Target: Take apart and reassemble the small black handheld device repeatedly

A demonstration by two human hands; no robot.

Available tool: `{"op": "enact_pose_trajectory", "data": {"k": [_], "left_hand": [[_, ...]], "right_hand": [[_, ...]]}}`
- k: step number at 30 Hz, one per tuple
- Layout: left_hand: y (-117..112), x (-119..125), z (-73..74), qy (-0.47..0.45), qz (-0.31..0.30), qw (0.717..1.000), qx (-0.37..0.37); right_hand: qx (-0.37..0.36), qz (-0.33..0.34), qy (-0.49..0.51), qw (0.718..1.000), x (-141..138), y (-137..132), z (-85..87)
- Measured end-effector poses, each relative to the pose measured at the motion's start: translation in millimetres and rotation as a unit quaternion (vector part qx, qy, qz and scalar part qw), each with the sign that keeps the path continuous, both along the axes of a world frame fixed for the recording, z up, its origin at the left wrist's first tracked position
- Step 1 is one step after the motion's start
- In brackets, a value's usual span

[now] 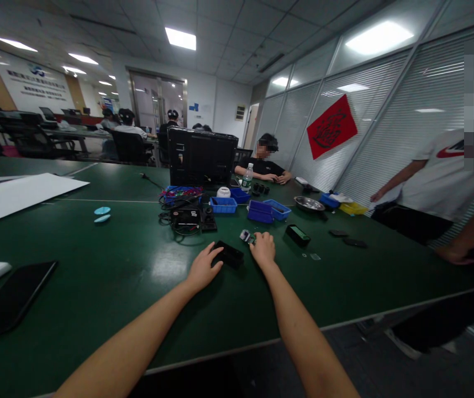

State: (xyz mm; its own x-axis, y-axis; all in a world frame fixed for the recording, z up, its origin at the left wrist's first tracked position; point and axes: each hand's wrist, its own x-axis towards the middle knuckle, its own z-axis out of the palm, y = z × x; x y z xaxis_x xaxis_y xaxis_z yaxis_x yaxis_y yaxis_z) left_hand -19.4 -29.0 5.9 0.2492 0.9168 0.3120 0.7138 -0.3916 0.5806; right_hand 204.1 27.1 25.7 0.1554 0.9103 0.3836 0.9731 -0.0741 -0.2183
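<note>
My left hand (204, 268) has its thumb and fingers around the left end of a black open-topped box (229, 256) lying on the green table. To the right of it, my right hand (263, 249) is closed, fingertips down, at a small silver-and-green part (245, 236). The fingers partly cover that part, so its exact kind does not show. Further right stands another black box (298, 235) with a green piece inside. A tiny ring (304, 255) and a small clear piece (315, 257) lie in front of it.
Blue bins (261, 212), tangled cables with a black adapter (185, 216), a white ball (223, 192), a bottle (247, 177) and a metal bowl (309, 204) stand beyond my hands. A black monitor (201, 157) rises behind. One person (268, 166) sits across; others stand at right.
</note>
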Motion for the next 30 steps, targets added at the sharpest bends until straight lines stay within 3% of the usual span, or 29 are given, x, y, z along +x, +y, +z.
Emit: {"op": "enact_pose_trajectory", "data": {"k": [7,16,24,30], "left_hand": [[0,0,0.1,-0.002,-0.002,1.0,0.008],[-2,0,2.4,-0.002,-0.002,1.0,-0.002],[-2,1,4.4,0.001,0.005,1.0,-0.011],[-3,-1,4.7,-0.009,0.003,1.0,0.007]], "right_hand": [[0.002,0.019,0.059,0.998,7,3,0.0],[-0.122,0.015,0.135,0.983,20,15,-4.9],[-0.079,0.066,0.169,0.98,16,13,-6.8],[-0.07,0.155,0.219,0.961,15,10,-5.7]]}}
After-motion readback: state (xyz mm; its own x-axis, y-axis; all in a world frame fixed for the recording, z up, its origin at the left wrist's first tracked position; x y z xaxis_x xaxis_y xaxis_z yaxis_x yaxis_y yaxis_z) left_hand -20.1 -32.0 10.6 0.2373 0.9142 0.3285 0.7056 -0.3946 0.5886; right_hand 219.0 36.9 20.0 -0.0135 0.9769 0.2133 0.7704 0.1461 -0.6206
